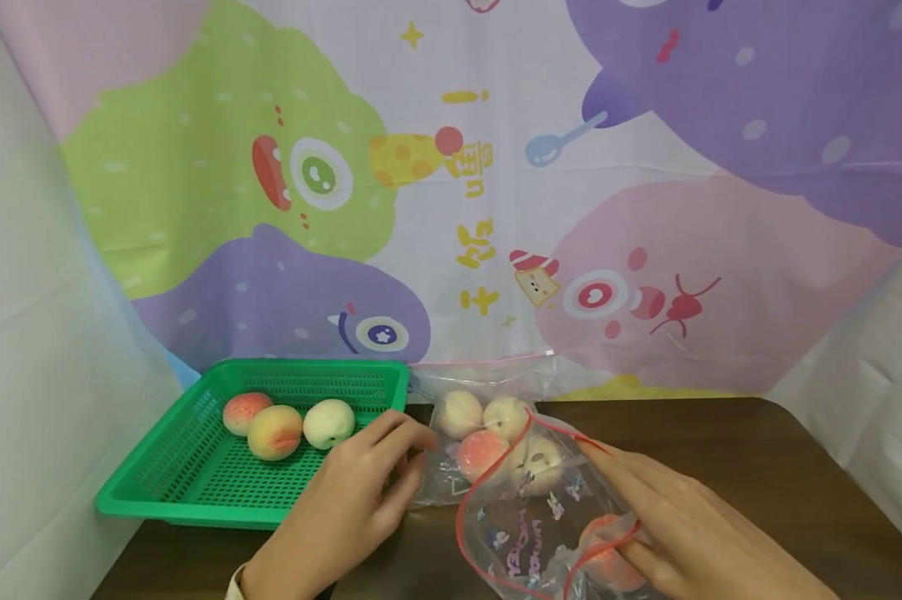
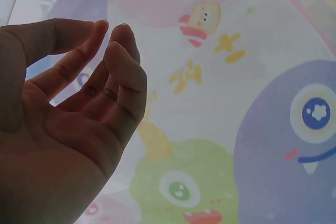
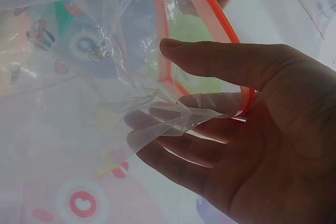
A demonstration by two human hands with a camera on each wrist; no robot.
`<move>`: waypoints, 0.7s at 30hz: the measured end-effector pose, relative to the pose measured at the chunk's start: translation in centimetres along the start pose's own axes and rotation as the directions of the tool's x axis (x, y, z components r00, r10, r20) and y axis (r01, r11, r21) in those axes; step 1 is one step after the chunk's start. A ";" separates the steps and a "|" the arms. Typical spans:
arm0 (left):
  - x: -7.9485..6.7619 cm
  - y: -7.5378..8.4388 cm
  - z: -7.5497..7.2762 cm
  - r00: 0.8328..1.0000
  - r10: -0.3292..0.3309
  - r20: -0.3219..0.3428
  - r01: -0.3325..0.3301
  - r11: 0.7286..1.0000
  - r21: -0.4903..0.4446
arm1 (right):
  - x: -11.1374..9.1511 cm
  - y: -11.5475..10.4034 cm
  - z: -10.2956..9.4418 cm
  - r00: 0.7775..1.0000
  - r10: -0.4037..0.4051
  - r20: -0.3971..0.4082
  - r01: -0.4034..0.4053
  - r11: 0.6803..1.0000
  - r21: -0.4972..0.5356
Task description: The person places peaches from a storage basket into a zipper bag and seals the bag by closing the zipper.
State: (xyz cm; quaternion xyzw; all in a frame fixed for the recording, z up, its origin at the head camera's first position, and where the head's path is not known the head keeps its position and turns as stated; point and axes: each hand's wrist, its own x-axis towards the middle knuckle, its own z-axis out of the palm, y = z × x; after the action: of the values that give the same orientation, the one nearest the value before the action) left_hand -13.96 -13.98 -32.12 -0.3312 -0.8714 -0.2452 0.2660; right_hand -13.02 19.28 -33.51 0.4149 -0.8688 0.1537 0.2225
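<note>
Three round peaches [image 1: 274,433], blushed red, yellow and pale cream, lie in a green perforated plastic basket [image 1: 151,468], seemingly set at the left so that the left hand [image 1: 361,479] can reach them, its loosely curled fingers cupped around nothing between the basket and an unsealed-looking clear plastic bag [image 1: 442,485] with four more peaches [image 1: 481,454]. Nearer, the right hand [image 1: 684,508] grips a red-edged, printed clear bag [image 1: 518,508], thumb and gently bent fingers spread on either side of the rim, probably to keep its mouth gaping, while one reddish peach [image 1: 604,558] appears to rest inside
</note>
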 end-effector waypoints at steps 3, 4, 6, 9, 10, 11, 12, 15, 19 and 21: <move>-0.1 -0.5 -0.3 1.000 -0.021 -0.007 0.021 1.000 0.005 | 0.0 0.0 0.0 1.000 0.011 0.015 -0.011 1.000 0.020; -0.1 -0.8 -0.4 1.000 -0.026 -0.011 0.026 1.000 0.006 | 0.0 0.0 0.0 1.000 0.013 0.017 -0.013 1.000 0.024; -0.1 -1.2 -0.6 0.999 -0.036 -0.019 0.036 0.999 0.009 | 0.0 0.0 0.0 1.000 0.011 0.018 -0.012 0.999 0.032; -0.1 -2.0 -0.8 0.998 -0.049 -0.035 0.050 0.999 0.018 | 0.0 0.0 0.0 1.000 0.003 0.009 -0.003 1.000 0.025; -0.1 -2.2 -0.8 0.998 -0.054 -0.039 0.055 0.998 0.025 | 0.0 0.0 0.0 1.000 -0.002 0.006 0.002 1.000 0.017; -0.1 -2.4 -0.8 0.997 -0.062 -0.042 0.063 0.998 0.031 | 0.0 0.1 0.0 1.000 -0.007 0.001 0.007 1.000 0.017; -0.1 -2.6 -0.9 0.997 -0.071 -0.041 0.072 0.997 0.037 | 0.0 0.1 0.0 1.000 -0.010 -0.002 0.010 1.000 0.015; -0.1 -3.3 -0.9 0.995 -0.093 -0.039 0.095 0.994 0.054 | 0.1 0.1 0.1 1.000 -0.021 -0.009 0.021 1.000 0.006; -0.1 -4.1 -1.0 0.991 -0.131 -0.030 0.133 0.990 0.046 | 0.1 0.0 0.2 0.999 -0.027 -0.022 0.027 1.000 -0.001; -0.1 -4.6 -1.0 0.988 -0.150 -0.030 0.151 0.988 0.037 | 0.1 0.0 0.2 0.999 -0.032 -0.031 0.032 0.999 -0.010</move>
State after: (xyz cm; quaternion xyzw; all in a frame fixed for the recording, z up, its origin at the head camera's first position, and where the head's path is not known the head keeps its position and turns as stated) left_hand -16.86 -17.64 -32.60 -0.2561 -0.8948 -0.2520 0.2649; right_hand -13.17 19.14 -33.66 0.4251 -0.8593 0.1523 0.2402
